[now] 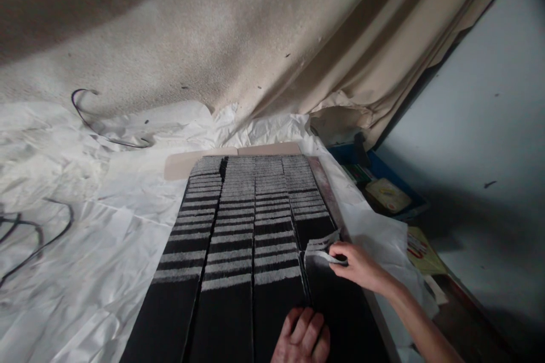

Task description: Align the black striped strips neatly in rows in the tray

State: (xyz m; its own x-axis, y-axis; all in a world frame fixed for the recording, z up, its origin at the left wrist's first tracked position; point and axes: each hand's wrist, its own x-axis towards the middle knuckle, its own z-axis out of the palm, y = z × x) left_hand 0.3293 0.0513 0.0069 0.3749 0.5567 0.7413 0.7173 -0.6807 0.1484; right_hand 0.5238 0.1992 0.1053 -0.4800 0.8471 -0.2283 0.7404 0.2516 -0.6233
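Observation:
A black board (225,317) runs away from me in long side-by-side columns split by thin seams. Rows of frayed grey strips (230,238) lie across it, packed closer at the far end. At the right column, my right hand (357,266) pinches the end of a pale grey strip (321,255) between thumb and fingers. More grey strips lie bunched just beyond that hand. My left hand (301,336) rests on the near part of the board with its fingers curled under. Whatever is beneath those fingers is hidden.
Crumpled white sheeting (106,255) spreads around the board. Black cords (55,238) lie at left. Beige cloth (238,28) hangs behind. Over on the right, a blue crate (409,193) stands by a pale wall (481,125), near a yellowish packet (423,252).

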